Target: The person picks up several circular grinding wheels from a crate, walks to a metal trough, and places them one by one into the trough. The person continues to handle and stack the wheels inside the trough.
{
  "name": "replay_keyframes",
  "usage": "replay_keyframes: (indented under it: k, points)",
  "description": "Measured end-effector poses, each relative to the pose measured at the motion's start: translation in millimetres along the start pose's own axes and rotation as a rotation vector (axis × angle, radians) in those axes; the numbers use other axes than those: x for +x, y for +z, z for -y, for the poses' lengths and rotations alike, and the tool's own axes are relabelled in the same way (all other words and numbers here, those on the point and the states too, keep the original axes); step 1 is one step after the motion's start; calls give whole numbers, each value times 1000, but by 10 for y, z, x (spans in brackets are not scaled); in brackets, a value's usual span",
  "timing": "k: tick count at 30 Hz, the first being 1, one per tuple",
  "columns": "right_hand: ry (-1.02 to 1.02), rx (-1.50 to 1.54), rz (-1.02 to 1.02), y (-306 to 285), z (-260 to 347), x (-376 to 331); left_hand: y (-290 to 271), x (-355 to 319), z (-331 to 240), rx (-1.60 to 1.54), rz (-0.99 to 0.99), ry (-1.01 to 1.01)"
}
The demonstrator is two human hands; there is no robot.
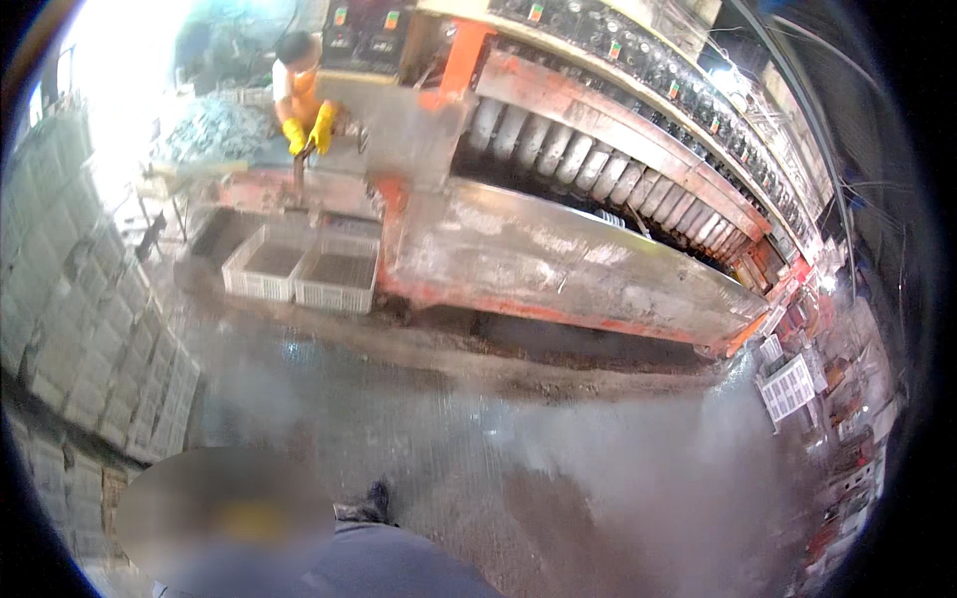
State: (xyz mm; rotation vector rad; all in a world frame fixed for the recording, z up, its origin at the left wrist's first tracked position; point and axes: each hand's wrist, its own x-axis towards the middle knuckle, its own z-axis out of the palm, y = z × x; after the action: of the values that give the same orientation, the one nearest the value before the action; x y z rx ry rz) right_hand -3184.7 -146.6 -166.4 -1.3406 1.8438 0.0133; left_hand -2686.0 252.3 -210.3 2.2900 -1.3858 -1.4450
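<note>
Neither of my hands shows. Along the lower edge is blue-grey clothing (399, 563), with a dark shoe-like shape (374, 506) beside it; a smeared patch hides whatever lies to its left. Across the wet floor (439, 419) stands a long metal machine (558, 264) with a row of pale rollers (578, 154). At its left end a co-worker (299, 85) in an orange apron holds their yellow gloves (309, 132) together over a brownish post-like part (298, 174). Below them, two white plastic crates (334, 284) sit side by side on the floor.
Stacked pale crates (90, 329) form a wall on the left. Behind the co-worker lies a heap of bluish-grey material (214, 130). Another white crate (788, 387) rests past the machine's right end, near cluttered piles (847, 478). Haze hangs over the floor.
</note>
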Motion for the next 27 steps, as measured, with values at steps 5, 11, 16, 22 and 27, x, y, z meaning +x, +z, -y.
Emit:
replay_keyframes:
  k: [5, 11, 16, 22, 27]
  points:
    - [3, 2, 56, 39, 835, 669, -1688, 1220, -1210, -139, -421, -352]
    - [4, -5, 88, -94, 1621, 1377, -3323, 2997, -2261, -352, -520, -70]
    - [38, 0, 82, -366, 1770, 2130, -3642, 3614, -2762, -360, -529, 41]
    - [49, 119, -97, -1363, 1710, 3164, -3044, 3500, -2750, -430, -284, -498]
    - [-185, 169, -261, -1949, 2928, 4068, -2766, 3684, -2309, -267, -143, -664]
